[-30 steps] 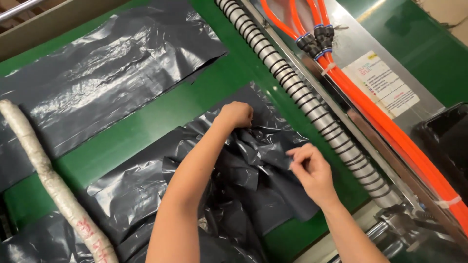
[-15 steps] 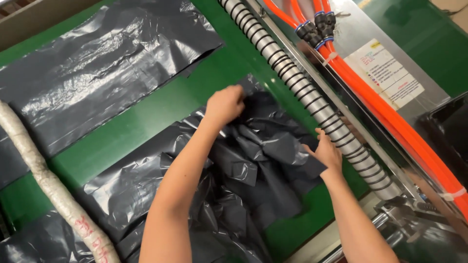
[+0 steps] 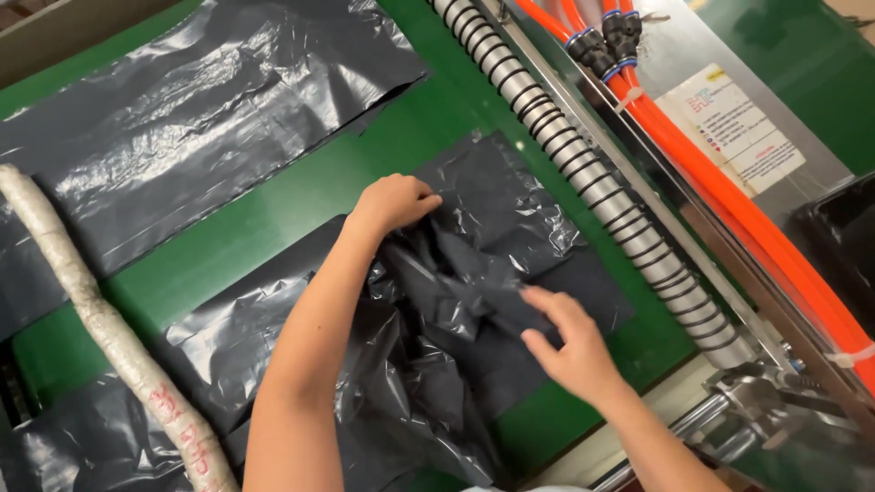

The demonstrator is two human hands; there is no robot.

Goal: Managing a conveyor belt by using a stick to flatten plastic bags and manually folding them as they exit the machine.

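Left hand [image 3: 390, 202] with fingers curled, pinching a fold of the crumpled black plastic bag [image 3: 474, 301], bag lying on the green table [image 3: 301, 196] beside the ribbed roller [image 3: 583, 173]; right hand [image 3: 570, 344] open, fingers spread flat, pressing the bag's crumpled middle; orange hoses [image 3: 729, 205] beyond the roller

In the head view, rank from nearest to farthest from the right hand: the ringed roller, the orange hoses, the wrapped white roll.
From the right hand:
1. ringed roller, just to its right.
2. orange hoses, beyond the roller, farther right.
3. wrapped white roll, far left.
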